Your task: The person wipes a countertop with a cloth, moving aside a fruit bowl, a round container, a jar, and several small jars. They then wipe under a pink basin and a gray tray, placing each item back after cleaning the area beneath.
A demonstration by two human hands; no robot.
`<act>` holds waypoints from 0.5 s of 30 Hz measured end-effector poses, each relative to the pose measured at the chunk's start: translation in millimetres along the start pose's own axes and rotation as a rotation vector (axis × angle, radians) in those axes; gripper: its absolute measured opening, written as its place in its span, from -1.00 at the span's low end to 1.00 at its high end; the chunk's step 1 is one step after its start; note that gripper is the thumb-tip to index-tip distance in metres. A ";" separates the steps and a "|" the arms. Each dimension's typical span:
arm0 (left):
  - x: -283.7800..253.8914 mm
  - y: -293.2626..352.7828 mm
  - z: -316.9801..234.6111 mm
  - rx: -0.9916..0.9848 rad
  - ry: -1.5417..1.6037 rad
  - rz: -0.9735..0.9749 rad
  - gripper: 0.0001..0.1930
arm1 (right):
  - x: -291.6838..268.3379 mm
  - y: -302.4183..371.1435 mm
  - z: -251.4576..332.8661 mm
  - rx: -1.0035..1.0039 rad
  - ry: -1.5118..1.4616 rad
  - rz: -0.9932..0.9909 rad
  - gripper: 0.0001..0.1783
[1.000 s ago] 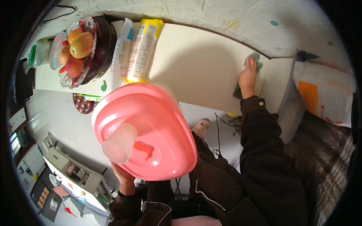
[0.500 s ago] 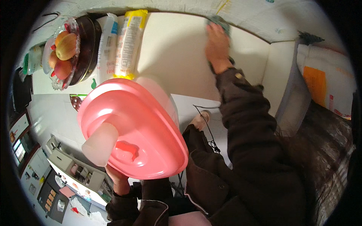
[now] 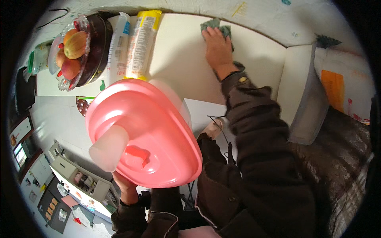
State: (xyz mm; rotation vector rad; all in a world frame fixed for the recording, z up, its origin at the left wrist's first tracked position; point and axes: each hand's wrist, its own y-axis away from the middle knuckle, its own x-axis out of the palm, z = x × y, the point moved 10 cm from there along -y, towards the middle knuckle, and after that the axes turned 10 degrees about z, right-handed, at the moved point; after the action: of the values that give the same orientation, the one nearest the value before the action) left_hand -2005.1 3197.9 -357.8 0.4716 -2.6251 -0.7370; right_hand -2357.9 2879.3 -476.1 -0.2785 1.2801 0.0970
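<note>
A large pitcher with a pink lid [image 3: 166,139] and a frosted translucent body is held above the floor in front of me. My left hand [image 3: 125,187] is closed at its frosted handle [image 3: 111,147], and most of its fingers are hidden behind it. On the white tabletop [image 3: 182,59], near the far edge, a dark green cloth [image 3: 209,25] lies bunched. My right hand [image 3: 217,49] presses down on this cloth, fingers stretched forward over it.
At the far left, a glass bowl [image 3: 86,51] of fruit stands beside a dark round tin [image 3: 99,49]. Two long packets, one white [image 3: 119,47] and one yellow and white [image 3: 143,43], lie right of it. A grey bin-like container [image 3: 311,115] stands at the right.
My right hand has slid left across the tabletop with the cloth, more of which now shows. The pitcher stays in my left hand, nearly in place.
</note>
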 end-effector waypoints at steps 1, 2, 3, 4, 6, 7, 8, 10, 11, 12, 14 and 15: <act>0.4 0.4 -0.9 0.004 -0.059 0.013 -0.42 | -5.7 2.4 -9.9 -0.051 0.010 -0.047 -0.51; -9.5 2.9 6.0 -0.054 -0.022 -0.081 -0.40 | -16.0 4.2 -42.8 0.047 -0.028 -0.113 -0.54; -12.4 3.5 7.7 -0.070 -0.035 -0.110 -0.38 | -23.9 13.7 -79.0 0.156 0.024 -0.099 -0.56; -16.6 3.0 5.5 -0.067 -0.070 -0.149 -0.36 | -34.3 24.4 -106.3 0.212 0.059 -0.126 -0.56; -16.2 1.2 6.3 -0.047 0.034 -0.153 -0.37 | -40.4 62.8 -158.1 0.505 0.062 -0.042 -0.50; -13.3 -0.8 7.1 -0.037 0.049 -0.131 -0.38 | -39.0 79.9 -171.6 0.601 0.029 0.045 -0.50; -3.4 -3.5 6.0 -0.008 0.063 -0.038 -0.38 | -40.0 98.8 -171.9 0.705 0.099 0.105 -0.52; -5.7 -4.0 8.4 0.005 0.048 -0.080 -0.40 | -48.1 123.5 -160.7 0.857 0.039 0.208 -0.51; -4.9 -5.1 7.7 0.024 0.047 -0.073 -0.40 | -63.7 122.7 -136.8 0.795 0.049 0.167 -0.50; -8.1 -4.2 6.4 0.051 0.046 -0.103 -0.41 | -81.5 121.5 -109.2 0.739 0.062 0.123 -0.49; -8.1 -7.4 9.7 0.052 0.091 -0.089 -0.42 | -100.3 123.8 -49.2 0.613 -0.422 0.063 -0.44; -9.2 -8.0 7.7 0.062 0.066 -0.087 -0.42 | -102.1 125.4 -11.8 0.516 -0.915 0.048 -0.40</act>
State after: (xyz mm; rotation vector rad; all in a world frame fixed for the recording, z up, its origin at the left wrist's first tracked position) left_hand -1998.6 3198.5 -370.7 0.6211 -2.5855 -0.6562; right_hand -2426.6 3005.4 -400.7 0.2346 0.3684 -0.0667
